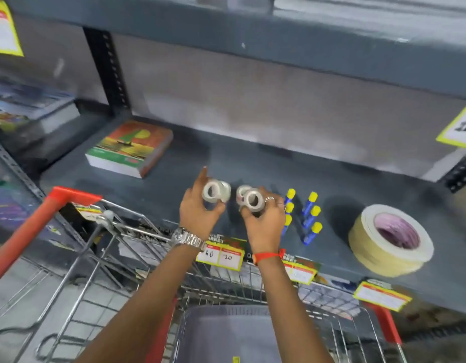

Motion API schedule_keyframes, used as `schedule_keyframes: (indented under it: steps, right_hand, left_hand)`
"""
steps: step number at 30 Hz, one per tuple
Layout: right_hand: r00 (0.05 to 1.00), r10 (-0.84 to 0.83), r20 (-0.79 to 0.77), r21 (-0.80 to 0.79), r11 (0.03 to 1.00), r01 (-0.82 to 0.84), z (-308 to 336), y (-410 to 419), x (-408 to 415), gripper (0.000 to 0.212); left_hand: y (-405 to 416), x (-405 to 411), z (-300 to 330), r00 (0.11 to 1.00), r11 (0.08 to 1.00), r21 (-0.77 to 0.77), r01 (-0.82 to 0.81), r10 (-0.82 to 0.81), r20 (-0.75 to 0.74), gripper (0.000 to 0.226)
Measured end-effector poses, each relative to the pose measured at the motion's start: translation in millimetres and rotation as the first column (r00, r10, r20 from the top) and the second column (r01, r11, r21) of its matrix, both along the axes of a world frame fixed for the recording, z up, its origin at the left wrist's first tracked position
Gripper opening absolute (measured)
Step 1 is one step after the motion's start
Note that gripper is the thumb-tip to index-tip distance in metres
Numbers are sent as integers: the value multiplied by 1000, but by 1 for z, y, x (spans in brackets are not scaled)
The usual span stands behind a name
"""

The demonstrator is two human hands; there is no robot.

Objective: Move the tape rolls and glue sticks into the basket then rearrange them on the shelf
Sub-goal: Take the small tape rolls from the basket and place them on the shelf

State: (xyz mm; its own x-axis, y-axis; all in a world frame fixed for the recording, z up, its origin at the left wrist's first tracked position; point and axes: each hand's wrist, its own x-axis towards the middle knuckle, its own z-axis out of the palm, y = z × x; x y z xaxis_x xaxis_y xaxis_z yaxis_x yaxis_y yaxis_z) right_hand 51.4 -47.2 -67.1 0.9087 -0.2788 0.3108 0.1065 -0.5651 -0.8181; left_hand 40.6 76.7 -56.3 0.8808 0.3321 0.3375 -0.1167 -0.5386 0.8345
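A grey basket (226,334) sits nearest, inside a wire trolley (101,258), its lower edge cut off. Above the grey shelf (253,166), the left hand (198,213) pinches small tape rolls (216,192); the right hand (264,224) grips two more (250,199), partly hiding the blue glue sticks (309,218). A large tape roll (390,239) lies rightward, a notebook (129,149) farther back. Price tags are blurred.

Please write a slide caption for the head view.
Both hands, left and right, hold small white tape rolls above grey shelf.
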Motion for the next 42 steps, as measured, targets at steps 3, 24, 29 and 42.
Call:
schedule_keyframes:
  steps: [3, 24, 29, 42]
  right_hand:
    - [1000, -6, -11, -63, 998, 5, 3, 4, 21, 42]
    - [953, 14, -302, -367, 921, -129, -3, 10, 53, 36]
    - [954, 45, -296, -374, 914, -159, -5, 10, 56, 44]
    - [960, 101, -261, -376, 905, -198, -4, 5, 32, 63]
  left_hand:
    - [1, 22, 3, 990, 1000, 23, 2, 2, -141, 85]
    - [-1, 66, -18, 930, 969, 211, 125, -41, -364, 63]
    - [-2, 66, -16, 935, 972, 205, 116, -37, -353, 61]
    - [-1, 57, -9, 956, 952, 286, 112, -25, -292, 65]
